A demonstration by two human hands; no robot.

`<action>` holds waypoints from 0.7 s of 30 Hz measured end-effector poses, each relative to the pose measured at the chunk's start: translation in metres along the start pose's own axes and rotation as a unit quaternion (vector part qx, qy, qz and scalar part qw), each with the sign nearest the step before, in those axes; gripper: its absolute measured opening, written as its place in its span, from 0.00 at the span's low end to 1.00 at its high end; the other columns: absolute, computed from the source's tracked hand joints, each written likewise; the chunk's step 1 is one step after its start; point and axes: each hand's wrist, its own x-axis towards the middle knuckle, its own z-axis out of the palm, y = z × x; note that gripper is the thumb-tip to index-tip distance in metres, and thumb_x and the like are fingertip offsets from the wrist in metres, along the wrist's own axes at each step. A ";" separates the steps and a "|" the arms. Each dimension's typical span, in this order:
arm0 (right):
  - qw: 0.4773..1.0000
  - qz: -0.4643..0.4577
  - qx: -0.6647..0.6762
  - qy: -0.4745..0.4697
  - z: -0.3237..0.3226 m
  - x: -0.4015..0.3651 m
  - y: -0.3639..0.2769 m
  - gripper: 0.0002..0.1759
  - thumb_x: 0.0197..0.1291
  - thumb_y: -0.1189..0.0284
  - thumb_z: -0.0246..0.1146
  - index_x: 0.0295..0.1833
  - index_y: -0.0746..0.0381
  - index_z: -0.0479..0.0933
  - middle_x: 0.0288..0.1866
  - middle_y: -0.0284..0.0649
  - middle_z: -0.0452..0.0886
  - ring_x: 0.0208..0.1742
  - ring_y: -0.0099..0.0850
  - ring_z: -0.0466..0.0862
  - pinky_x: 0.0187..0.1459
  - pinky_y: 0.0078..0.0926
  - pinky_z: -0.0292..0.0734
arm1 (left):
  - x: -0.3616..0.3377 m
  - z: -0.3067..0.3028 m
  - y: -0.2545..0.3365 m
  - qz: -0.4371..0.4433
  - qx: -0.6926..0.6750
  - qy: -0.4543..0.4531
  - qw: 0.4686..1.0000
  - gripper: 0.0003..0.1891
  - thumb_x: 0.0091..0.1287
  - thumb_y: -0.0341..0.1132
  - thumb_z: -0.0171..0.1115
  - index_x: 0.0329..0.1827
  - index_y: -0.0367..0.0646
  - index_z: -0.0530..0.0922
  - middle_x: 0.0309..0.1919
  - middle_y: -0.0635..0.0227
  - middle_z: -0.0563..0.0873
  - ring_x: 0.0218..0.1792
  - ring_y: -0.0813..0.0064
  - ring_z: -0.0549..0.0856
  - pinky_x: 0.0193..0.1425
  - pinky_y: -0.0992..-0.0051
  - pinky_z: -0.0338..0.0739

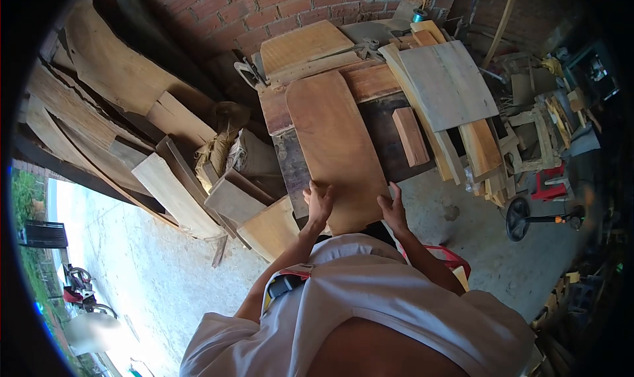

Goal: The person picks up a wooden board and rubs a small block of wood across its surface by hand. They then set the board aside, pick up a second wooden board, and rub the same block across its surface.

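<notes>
A long reddish-brown wooden board (pixel 337 139) with a rounded far corner lies lengthwise in front of me, its near end close to my body. My left hand (pixel 319 204) rests on the near left part of the board, fingers spread. At the near right edge is my right hand (pixel 393 212), thumb and fingers apart; whether it touches the board is hard to tell. Under the board is a dark work surface (pixel 294 160). A short rectangular wood block (pixel 410 137) lies on that surface to the right.
A greyish panel (pixel 449 83) lies over planks at the right. Large slabs (pixel 112 60) and offcuts lean at the left. A brick wall (pixel 264 7) stands behind. On the floor at the right are a black fan (pixel 518 220) and a red plastic stool (pixel 549 183).
</notes>
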 end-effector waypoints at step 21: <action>0.979 0.041 -0.197 -0.035 0.005 0.019 -0.040 0.37 0.64 0.37 0.50 0.66 0.55 0.64 0.45 0.63 0.82 0.50 0.63 0.81 0.51 0.54 0.76 | 0.061 -0.025 -0.035 -0.002 -0.185 -0.102 0.977 0.30 0.69 0.41 0.63 0.68 0.34 0.65 0.55 0.55 0.79 0.51 0.69 0.82 0.52 0.72 0.79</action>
